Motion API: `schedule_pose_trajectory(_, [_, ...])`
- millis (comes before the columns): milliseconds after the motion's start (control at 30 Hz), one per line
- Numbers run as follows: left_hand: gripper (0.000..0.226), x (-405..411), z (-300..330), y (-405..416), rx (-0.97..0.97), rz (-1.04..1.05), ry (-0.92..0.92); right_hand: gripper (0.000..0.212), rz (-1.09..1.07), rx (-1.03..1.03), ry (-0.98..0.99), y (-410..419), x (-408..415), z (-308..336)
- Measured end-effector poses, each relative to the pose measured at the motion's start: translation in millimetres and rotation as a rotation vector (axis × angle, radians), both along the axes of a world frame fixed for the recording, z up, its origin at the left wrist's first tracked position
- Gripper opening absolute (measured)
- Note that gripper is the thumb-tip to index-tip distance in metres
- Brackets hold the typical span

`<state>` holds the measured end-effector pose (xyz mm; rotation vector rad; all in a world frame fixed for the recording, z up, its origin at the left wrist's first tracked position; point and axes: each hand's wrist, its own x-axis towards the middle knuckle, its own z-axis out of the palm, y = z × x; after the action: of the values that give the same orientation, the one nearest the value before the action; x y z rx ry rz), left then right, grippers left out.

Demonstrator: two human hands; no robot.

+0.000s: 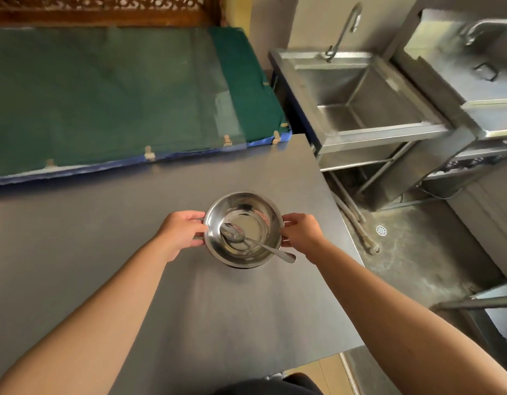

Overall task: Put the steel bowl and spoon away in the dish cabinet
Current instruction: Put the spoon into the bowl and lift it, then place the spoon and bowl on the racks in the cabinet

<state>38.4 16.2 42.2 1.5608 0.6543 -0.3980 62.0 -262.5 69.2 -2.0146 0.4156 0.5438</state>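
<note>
On the grey table (104, 252), the left hand (179, 233) and right hand (302, 233) clasp opposite sides of the steel bowl (255, 203), with the spoon (246, 239) lying inside, handle over the near rim.

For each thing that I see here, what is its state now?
steel bowl: upright on the grey table, held at both sides
spoon: lying inside the bowl, handle over the rim
left hand: gripping the bowl's rim
right hand: gripping the opposite rim
sink: empty, no water running
</note>
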Motion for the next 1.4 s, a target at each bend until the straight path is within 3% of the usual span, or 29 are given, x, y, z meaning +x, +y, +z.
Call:
schedule_pose_trajectory(133, [0.025,15,33,-5,-0.111,-0.101,-0.073,0.035,-0.141,0.119,-0.061,-18,-21,36])
schedule_pose_trajectory(333, [0.025,29,92,-53,-0.222,-0.312,-0.14,0.029,-0.351,0.211,-0.202,-71,-67,94])
schedule_pose_trajectory(700, [0.026,-4,203,-264,-0.312,-0.716,-0.266,0.024,-0.742,0.276,-0.454,-236,-208,189])
schedule_pose_trajectory(1100, [0.024,-197,246,-601,-0.464,-1.138,-0.216,0.024,-1.198,0.229,-0.622,-471,-493,232])
schedule_pose_trajectory(1400, [0.03,-401,246,-819,-0.527,-1.526,-0.067,0.025,-1.561,0.018,-0.662,-569,-735,235])
